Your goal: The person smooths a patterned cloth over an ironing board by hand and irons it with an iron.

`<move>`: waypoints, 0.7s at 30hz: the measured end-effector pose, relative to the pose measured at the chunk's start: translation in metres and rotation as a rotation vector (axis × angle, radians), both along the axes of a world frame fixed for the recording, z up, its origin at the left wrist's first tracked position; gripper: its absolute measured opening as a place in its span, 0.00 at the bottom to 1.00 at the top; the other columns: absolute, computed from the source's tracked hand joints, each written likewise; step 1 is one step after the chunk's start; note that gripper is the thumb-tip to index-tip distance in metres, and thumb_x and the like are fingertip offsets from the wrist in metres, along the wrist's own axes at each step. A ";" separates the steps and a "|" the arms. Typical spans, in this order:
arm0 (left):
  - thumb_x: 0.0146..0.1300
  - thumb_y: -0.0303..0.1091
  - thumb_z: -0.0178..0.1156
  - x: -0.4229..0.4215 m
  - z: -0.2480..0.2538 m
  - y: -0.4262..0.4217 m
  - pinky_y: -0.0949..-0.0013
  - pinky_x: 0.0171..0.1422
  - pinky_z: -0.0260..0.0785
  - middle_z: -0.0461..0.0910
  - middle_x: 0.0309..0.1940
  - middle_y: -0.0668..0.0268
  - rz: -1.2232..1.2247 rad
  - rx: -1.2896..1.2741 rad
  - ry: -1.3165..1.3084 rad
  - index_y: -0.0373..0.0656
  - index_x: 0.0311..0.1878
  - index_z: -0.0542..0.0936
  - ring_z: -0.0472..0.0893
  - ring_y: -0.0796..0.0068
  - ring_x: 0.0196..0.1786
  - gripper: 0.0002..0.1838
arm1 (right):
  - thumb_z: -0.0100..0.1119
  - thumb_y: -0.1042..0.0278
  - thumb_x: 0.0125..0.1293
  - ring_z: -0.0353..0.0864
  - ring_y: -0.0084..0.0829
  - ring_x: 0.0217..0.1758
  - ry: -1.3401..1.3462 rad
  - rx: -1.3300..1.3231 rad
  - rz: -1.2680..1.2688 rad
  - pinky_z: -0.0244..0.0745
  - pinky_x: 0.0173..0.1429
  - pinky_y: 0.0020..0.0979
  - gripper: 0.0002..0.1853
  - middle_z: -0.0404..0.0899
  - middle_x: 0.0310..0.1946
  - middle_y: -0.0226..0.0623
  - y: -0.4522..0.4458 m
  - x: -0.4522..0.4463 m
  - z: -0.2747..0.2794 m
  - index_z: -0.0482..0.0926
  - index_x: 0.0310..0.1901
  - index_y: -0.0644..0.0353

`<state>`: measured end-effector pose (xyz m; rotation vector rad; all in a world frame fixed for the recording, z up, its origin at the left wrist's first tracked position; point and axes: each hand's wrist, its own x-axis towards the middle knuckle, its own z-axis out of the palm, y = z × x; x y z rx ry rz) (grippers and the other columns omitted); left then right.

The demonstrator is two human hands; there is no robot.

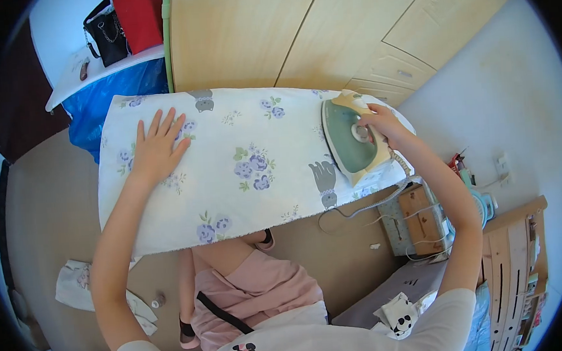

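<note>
My left hand (159,147) lies flat with fingers spread on the left part of an ironing board (210,173), whose white cover is printed with purple flowers and grey cats. At the board's right end, my right hand (384,125) is wrapped round the handle of a green and cream iron (348,136). The iron rests on the board, tilted in my view; its underside is hidden. A power cord (385,199) runs from the iron's rear down past the board's front edge.
Pale wooden cabinets (234,37) stand behind the board. A black handbag (106,35) and a red bag (139,20) sit at the back left above blue plastic (115,99). White cloth (75,284) lies on the floor at left. A wooden box (422,218) is at right.
</note>
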<state>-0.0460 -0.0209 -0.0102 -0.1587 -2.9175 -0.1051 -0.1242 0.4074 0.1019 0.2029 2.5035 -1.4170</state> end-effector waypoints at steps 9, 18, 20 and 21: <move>0.64 0.52 0.43 -0.002 -0.003 -0.001 0.46 0.72 0.32 0.53 0.69 0.65 -0.021 0.000 0.009 0.53 0.67 0.60 0.48 0.62 0.72 0.29 | 0.60 0.66 0.56 0.70 0.21 0.20 -0.047 -0.069 0.094 0.66 0.19 0.22 0.22 0.71 0.28 0.31 -0.062 0.002 -0.005 0.69 0.53 0.61; 0.64 0.51 0.45 0.002 -0.002 -0.005 0.47 0.72 0.32 0.51 0.70 0.67 -0.016 -0.014 -0.024 0.55 0.68 0.58 0.46 0.63 0.73 0.29 | 0.59 0.62 0.59 0.72 0.24 0.28 -0.086 -0.135 0.178 0.69 0.23 0.25 0.24 0.71 0.32 0.34 -0.089 0.005 -0.009 0.66 0.54 0.63; 0.64 0.52 0.45 0.003 -0.001 -0.011 0.47 0.72 0.32 0.51 0.70 0.67 -0.001 -0.043 -0.001 0.56 0.68 0.58 0.46 0.62 0.73 0.30 | 0.59 0.63 0.60 0.72 0.24 0.28 -0.071 -0.157 0.191 0.69 0.23 0.25 0.23 0.70 0.32 0.33 -0.086 0.003 -0.009 0.67 0.54 0.63; 0.64 0.52 0.45 0.005 0.000 -0.015 0.47 0.72 0.32 0.51 0.70 0.67 0.011 -0.047 -0.006 0.56 0.68 0.58 0.46 0.62 0.73 0.30 | 0.59 0.63 0.60 0.72 0.23 0.27 -0.055 -0.138 0.174 0.68 0.23 0.25 0.23 0.70 0.31 0.33 -0.090 0.007 -0.006 0.67 0.54 0.63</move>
